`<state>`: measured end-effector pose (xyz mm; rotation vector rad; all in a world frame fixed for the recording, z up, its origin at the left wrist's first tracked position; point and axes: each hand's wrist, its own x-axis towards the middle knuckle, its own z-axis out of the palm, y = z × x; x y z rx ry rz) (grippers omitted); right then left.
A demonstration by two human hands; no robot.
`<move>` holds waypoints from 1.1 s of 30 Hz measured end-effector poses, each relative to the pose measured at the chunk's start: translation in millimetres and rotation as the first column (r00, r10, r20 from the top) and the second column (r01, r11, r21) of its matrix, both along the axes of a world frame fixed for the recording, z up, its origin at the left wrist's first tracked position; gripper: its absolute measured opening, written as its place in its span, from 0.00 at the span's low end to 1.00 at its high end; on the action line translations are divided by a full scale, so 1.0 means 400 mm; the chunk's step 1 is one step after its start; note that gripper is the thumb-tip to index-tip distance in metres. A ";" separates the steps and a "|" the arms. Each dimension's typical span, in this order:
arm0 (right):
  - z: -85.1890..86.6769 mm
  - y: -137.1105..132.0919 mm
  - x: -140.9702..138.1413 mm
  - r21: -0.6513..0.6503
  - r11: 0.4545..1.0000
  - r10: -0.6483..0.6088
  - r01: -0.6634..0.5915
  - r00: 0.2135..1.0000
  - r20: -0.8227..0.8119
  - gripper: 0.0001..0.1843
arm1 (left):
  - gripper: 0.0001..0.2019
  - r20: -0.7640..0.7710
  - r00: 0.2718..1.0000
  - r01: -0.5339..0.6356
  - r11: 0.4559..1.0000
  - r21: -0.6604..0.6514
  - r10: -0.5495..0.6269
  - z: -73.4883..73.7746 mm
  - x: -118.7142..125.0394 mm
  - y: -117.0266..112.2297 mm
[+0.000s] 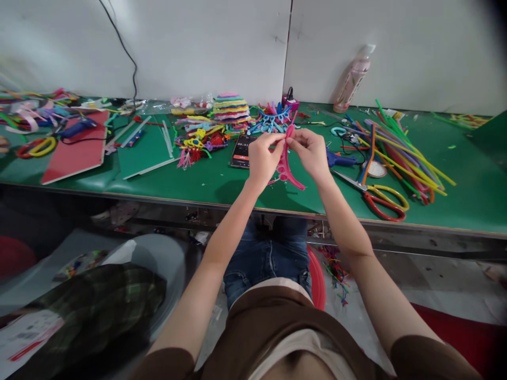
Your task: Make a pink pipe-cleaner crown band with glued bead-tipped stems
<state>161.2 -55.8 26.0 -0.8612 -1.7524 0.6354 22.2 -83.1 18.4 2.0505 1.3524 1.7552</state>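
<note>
Both my hands are raised over the green table (222, 182) and pinch one pink pipe-cleaner piece (285, 168) with small loops along it. My left hand (262, 158) grips its upper part from the left, fingers closed. My right hand (311, 153) pinches the top end from the right. The lower end of the pink piece curves down toward the table. A phone (241, 150) showing a timer lies just left of my hands.
Red-and-yellow scissors (380, 198) and a bundle of coloured pipe cleaners (400, 153) lie to the right. A blue glue gun (340, 159), finished colourful pieces (232, 108), a bottle (351, 79), green and red sheets (144, 150) and a cable stand farther off.
</note>
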 end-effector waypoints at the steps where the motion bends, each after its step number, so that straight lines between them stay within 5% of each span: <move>1: 0.001 0.000 0.002 0.001 1.000 -0.013 0.013 1.000 0.005 0.12 | 0.11 0.002 1.000 0.005 1.000 0.001 -0.005 0.001 -0.002 0.001; 15: 0.079 -0.003 0.028 0.059 0.998 -0.048 0.034 0.968 0.248 0.13 | 0.12 -0.111 0.947 0.291 0.950 -0.111 -0.303 0.105 -0.078 0.067; 20: 0.034 -0.036 -0.005 0.170 0.959 -0.263 0.227 0.935 0.238 0.18 | 0.15 -0.171 0.956 0.229 0.971 -0.073 -0.239 0.098 -0.090 0.077; 25: 0.002 -0.056 -0.050 0.294 0.887 -0.453 0.355 0.786 0.420 0.15 | 0.17 -0.149 0.970 0.190 0.981 -0.042 -0.194 0.077 -0.108 0.075; 33: 0.017 -0.062 -0.065 0.347 0.878 -0.474 0.329 0.696 0.540 0.16 | 0.15 -0.157 0.983 0.100 0.995 0.009 -0.097 0.061 -0.143 0.103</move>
